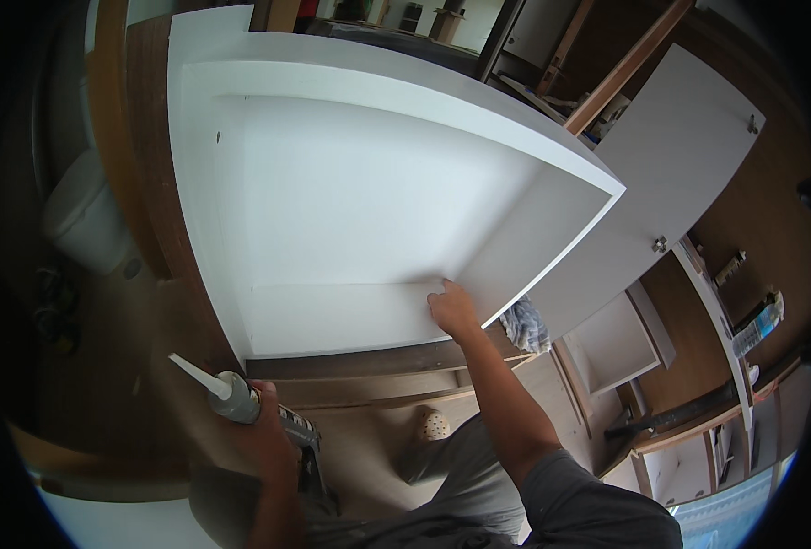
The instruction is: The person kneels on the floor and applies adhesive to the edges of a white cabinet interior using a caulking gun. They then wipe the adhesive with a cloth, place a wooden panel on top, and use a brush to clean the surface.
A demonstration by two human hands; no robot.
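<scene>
My left hand (pixel 266 430) is closed around a caulking gun (pixel 306 453) loaded with a grey sealant tube (pixel 234 399). Its long white nozzle (pixel 195 373) points up and to the left, away from the cabinet. My right hand (pixel 454 311) reaches inside a white open-fronted cabinet (pixel 359 183). One fingertip touches the inner corner where the back, bottom and right side panels meet, while the other fingers are curled in. I see nothing held in that hand. The bottom seam runs left from my fingertip.
A striped cloth (pixel 524 325) lies by the cabinet's lower right corner. A white door panel with hinges (pixel 652 201) stands to the right. Farther right, a shelf holds a blue-and-white tube (pixel 758 325). A toilet (pixel 85 212) stands at the left, beyond a wooden frame (pixel 140 137).
</scene>
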